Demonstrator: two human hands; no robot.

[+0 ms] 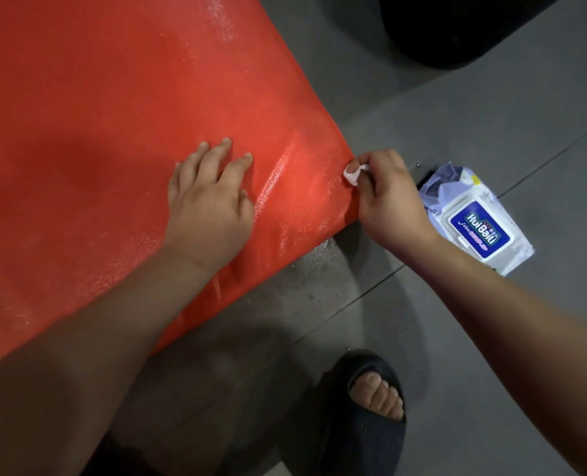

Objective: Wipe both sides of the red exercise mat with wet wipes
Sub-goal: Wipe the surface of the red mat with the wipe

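The red exercise mat (113, 132) lies flat on the grey tiled floor and fills the left and upper part of the view. My left hand (209, 201) presses flat on it with spread fingers, near its right corner. My right hand (385, 201) grips a small crumpled white wet wipe (354, 173) against the mat's right edge at that corner. A wet sheen streaks the mat between my two hands. The wipes pack (474, 221), white with a blue label, lies on the floor just right of my right hand.
My foot in a black slipper (364, 413) stands on the floor below the mat's corner. A dark round object (457, 25) sits at the top right. Wet droplets mark the grey floor (319, 266) beside the mat's edge.
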